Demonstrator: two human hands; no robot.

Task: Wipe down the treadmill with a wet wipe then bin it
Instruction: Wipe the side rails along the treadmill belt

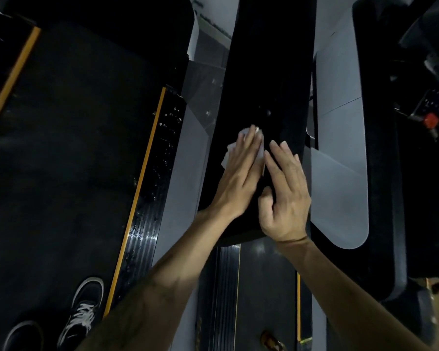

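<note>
Wet wipe pinned flat on the treadmill's black arm panel

We press the wet wipe [257, 152] against the glossy black panel [264, 72] of the treadmill with the straight fingers of our left hand [240, 177]; the palm covers most of it and only pale edges show. Our right hand [285, 198] lies just beside it on the same panel, fingers extended, gripping nothing. We judge the wipe light, limp and damp: it will bunch or fold rather than slide stiffly, so flat, broad pressure suits wiping. For binning, we would pinch a loose edge near the fingertips or crumple it into the palm. No bin is in view.
</note>
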